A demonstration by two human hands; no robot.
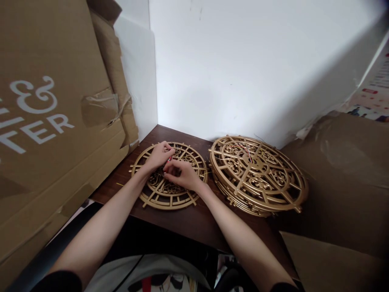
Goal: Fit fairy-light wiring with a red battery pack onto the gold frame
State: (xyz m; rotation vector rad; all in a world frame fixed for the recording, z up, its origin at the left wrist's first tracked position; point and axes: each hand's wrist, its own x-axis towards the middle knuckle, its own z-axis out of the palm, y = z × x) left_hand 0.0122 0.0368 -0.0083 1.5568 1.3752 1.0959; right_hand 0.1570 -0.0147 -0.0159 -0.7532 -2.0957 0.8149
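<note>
A round gold openwork frame (170,202) with scrollwork and short pegs round its rim lies flat on the dark wooden table. Over its centre my left hand (160,155) is closed, thumb and fingers pinched together. Just to its right and nearer me, my right hand (182,174) is also closed, its fingertips curled in towards the frame's hub. Bits of something small and red (169,159) show between the two hands. My fingers hide most of it, so its kind is not plain.
A stack of similar gold frames (258,174) stands to the right, red and white wires at the top one's centre. A large cardboard box (60,134) rises at the left, brown cardboard (349,162) at the right. A white wall (212,73) closes off the back.
</note>
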